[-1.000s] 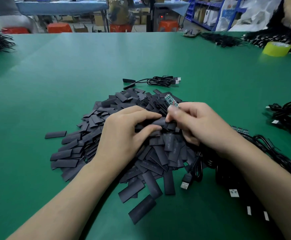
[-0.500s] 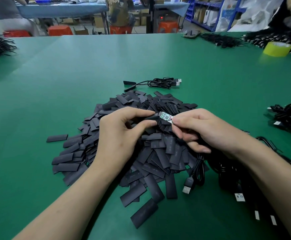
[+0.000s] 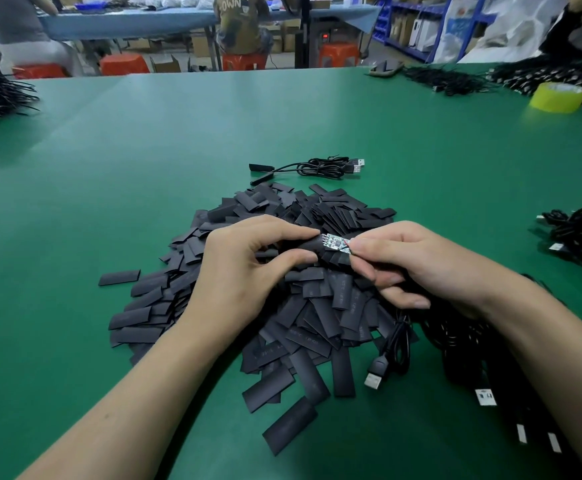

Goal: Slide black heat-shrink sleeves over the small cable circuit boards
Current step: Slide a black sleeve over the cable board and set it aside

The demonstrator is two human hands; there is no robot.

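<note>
Over the pile of black sleeves (image 3: 320, 327): two hands, one circuit board (image 3: 335, 242), one sleeve (image 3: 303, 249) in the fingers.
Nearest, one USB plug (image 3: 374, 377) lies on the green table (image 3: 144, 168) beside the pile, whose pieces are too many to count; the faint print on several is illegible. Left hand (image 3: 244, 268) pinches the sleeve between thumb and forefinger. Right hand (image 3: 417, 268) pinches the board's right end, with its left end at the sleeve mouth. Beyond, one cable coil (image 3: 317, 167) showing two plugs; farthest, one tape roll (image 3: 557, 97).
</note>
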